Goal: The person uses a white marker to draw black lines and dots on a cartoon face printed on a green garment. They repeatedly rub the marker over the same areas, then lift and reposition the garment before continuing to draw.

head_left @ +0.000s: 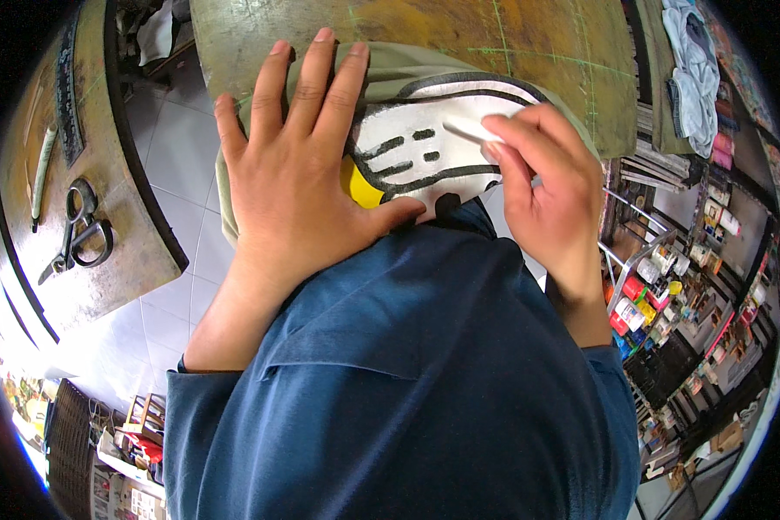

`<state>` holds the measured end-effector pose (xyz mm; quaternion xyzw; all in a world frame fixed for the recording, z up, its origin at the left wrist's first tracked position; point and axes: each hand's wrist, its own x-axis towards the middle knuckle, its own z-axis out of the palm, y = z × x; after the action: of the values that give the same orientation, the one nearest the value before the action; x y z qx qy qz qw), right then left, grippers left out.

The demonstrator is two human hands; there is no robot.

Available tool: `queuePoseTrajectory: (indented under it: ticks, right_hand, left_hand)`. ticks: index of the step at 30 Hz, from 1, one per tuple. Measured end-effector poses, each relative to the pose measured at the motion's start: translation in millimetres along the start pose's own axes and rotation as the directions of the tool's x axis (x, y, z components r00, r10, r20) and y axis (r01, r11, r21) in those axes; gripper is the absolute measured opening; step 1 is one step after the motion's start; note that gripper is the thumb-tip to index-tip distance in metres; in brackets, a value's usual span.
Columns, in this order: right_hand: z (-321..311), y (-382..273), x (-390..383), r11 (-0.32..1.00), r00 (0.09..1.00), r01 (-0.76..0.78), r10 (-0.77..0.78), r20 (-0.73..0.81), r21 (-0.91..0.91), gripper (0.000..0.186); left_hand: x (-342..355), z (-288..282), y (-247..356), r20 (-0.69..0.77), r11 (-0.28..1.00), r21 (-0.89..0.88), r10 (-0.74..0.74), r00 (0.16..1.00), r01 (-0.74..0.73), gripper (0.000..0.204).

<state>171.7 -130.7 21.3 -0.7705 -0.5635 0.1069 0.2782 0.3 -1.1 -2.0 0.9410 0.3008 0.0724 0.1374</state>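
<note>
I see the olive cloth at the near edge of the scuffed tabletop, beneath my left hand, which lies flat with fingers spread, grasping nothing. Its matte white painted figure, with thick black outlines and a yellow patch, shows between the hands. My right hand pinches a slim, blurred white tool between thumb and fingers, its tip over the white area. Off right, labels on small paint jars are too tiny to read.
</note>
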Motion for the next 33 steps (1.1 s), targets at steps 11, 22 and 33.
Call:
queuePoseTrajectory:
  ticks: [11,22,33]
  right_hand:
    - [0.3,3.4,-1.1,0.999,1.000,0.019,-0.019,0.006,0.044,0.017]
    - [-3.3,1.9,2.4,0.999,0.998,0.018,-0.020,0.058,0.042,0.019]
    - [-1.9,-1.5,7.2,0.998,0.998,-0.032,0.029,0.049,0.049,0.017]
  left_hand:
    - [0.7,-0.1,1.0,-0.004,1.000,-0.006,-0.011,1.000,0.011,0.115]
    - [-0.4,0.0,-0.2,-0.010,0.999,-0.033,-0.008,1.000,0.008,0.116]
    - [-1.8,0.2,-1.5,0.006,0.999,-0.050,-0.012,1.000,0.012,0.115]
